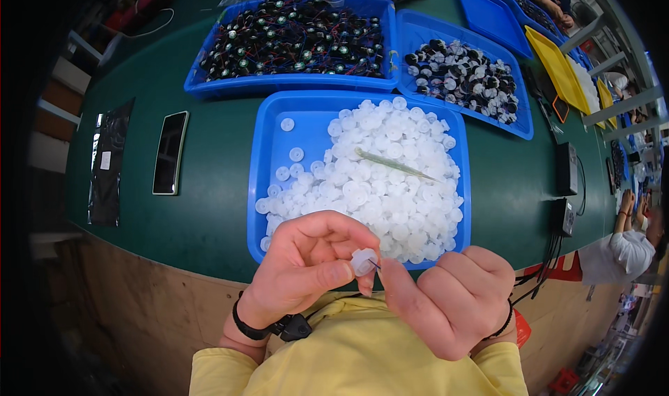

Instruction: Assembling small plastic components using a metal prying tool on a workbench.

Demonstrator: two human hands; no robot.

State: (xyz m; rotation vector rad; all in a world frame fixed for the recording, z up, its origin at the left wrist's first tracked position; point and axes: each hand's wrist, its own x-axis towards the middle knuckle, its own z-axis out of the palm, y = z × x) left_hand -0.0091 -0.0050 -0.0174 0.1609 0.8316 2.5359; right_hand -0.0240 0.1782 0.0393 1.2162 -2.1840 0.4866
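Left hand [303, 267] pinches a small white plastic cap [363, 261] at chest height, just before the tray's near edge | right hand [449, 298] curled, fingertips gripping a thin wire at the cap | step, we judge: threading; next calls for steady alignment | beyond: blue tray [268, 152] of white caps.

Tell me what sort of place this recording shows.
Probably a small-parts assembly workshop: a blue tray of white plastic caps, more trays of wired black parts, and another worker along the green bench.
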